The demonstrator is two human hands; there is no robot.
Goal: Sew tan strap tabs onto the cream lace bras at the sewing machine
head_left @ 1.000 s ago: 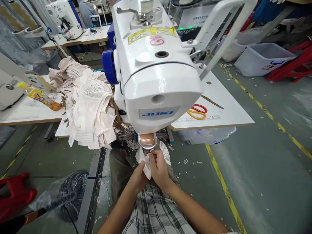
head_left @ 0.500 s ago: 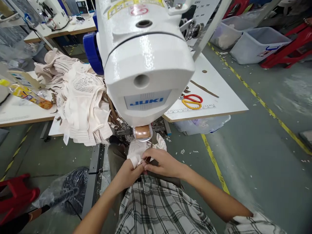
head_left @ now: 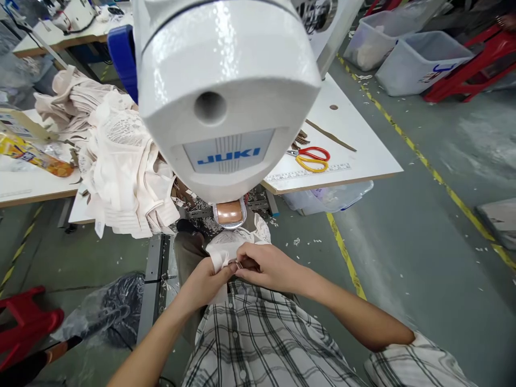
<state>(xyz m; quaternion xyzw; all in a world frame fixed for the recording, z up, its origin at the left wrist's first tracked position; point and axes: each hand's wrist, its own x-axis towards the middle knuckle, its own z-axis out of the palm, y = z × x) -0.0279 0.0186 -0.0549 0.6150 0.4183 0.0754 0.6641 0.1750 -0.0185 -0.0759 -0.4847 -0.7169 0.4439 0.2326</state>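
Over my lap, close under the sewing machine head, hangs a cream lace bra (head_left: 223, 251). My left hand (head_left: 204, 283) is closed on its near edge, thumb pressed against the fabric. Beside it, my right hand (head_left: 269, 267) is closed in a pinch at the same edge, fingertips nearly touching my left thumb. A small thin detail shows between the fingertips, too small to make out. The white sewing machine (head_left: 226, 102) stands just beyond my hands, with a copper-coloured pad (head_left: 229, 212) at its lower end.
Left of the machine lies a heap of cream bras (head_left: 124, 172) beside a yellow-orange packet (head_left: 36, 156). Red-and-yellow scissors (head_left: 312, 158) and a brown strip (head_left: 331, 134) lie on the white tabletop (head_left: 371, 164) to the right. A red stool (head_left: 30, 322) stands at lower left.
My view has moved closer to the machine, which looks larger and further left. Both hands stay together at the bra's edge, and more of its cream fabric shows below my left hand.
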